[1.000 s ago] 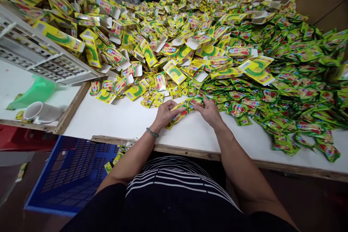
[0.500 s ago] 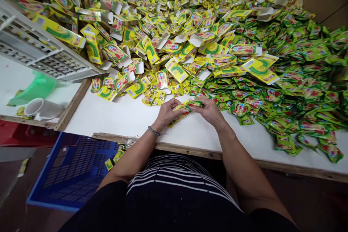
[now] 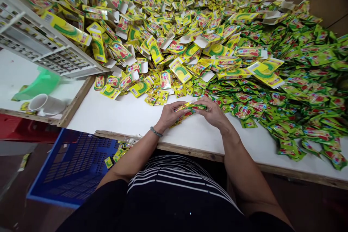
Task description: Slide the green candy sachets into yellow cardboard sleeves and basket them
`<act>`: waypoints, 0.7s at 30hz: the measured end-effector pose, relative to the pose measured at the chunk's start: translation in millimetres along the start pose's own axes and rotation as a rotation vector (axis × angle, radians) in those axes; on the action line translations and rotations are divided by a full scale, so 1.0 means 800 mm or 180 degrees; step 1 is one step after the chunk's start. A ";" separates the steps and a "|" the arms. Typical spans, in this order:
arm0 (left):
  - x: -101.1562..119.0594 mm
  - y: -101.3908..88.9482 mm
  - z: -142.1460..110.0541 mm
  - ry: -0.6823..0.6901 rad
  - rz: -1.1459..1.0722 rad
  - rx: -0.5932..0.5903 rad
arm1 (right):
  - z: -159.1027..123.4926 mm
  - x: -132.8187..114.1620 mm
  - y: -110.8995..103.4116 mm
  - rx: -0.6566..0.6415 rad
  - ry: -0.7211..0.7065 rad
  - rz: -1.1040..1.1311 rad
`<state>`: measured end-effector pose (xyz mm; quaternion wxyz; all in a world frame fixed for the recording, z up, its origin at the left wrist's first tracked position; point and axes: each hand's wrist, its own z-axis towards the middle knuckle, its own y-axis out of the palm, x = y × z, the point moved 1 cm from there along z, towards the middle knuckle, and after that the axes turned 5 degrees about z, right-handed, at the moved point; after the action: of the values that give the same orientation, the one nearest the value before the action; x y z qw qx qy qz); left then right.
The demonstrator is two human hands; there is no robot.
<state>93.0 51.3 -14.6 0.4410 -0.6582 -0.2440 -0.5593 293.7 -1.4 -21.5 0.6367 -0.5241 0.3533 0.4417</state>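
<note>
My left hand [image 3: 167,116] is closed around a small yellow candy box [image 3: 182,107], held just above the white tabletop near its front edge. A white flap shows at the box's right end. In my right hand [image 3: 213,114], a green candy packet [image 3: 199,107] is pinched between thumb and fingers against that end of the box. Whether part of the packet is inside the box is hidden by my fingers. A red-and-green printed surface [image 3: 186,115] shows under the box; I cannot tell if it is another packet. A beaded bracelet [image 3: 156,132] circles my left wrist.
Yellow boxes [image 3: 180,70] heap across the table's back, with green packets [image 3: 277,98] piled at right. A tilted white crate [image 3: 54,52] spills boxes at left, near a white mug [image 3: 47,104] and green plastic piece [image 3: 40,84]. Below sits a blue crate [image 3: 62,174].
The view has shifted slightly, so the table's contents appear a little farther right. Both hands keep the box and packet together, with only slight finger movement.
</note>
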 end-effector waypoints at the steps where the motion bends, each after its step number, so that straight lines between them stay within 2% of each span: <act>1: 0.000 0.000 0.000 0.0027 0.0020 -0.0026 | 0.000 -0.001 0.002 0.0021 -0.0024 -0.0006; 3: 0.001 0.000 0.000 0.0061 0.0080 -0.0075 | 0.000 -0.002 0.006 0.0184 0.0035 0.0041; 7: 0.000 0.002 0.004 -0.0050 -0.0014 -0.0096 | 0.001 0.004 0.014 0.0819 0.0506 0.0593; 10: -0.003 0.004 0.008 -0.0176 -0.0122 -0.0130 | 0.000 0.004 0.017 0.0869 0.0631 0.0469; 12: -0.004 0.005 0.010 -0.0303 -0.0238 -0.0153 | -0.001 0.002 0.017 0.0835 0.0553 0.0422; 15: -0.004 0.007 0.010 -0.0509 -0.0576 -0.0111 | 0.000 -0.003 0.016 0.1052 0.0371 0.0553; 17: -0.002 0.008 0.010 -0.0614 -0.0797 -0.0093 | 0.002 -0.006 0.017 0.1179 0.0214 0.0319; 21: 0.003 0.011 0.008 -0.0889 -0.1298 -0.0026 | 0.003 -0.011 0.022 0.1013 -0.0015 -0.0212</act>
<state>104.5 52.0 -14.7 0.2784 -0.6680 -0.4281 -0.5413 274.1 0.6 -19.5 0.7268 -0.4270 0.3998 0.3600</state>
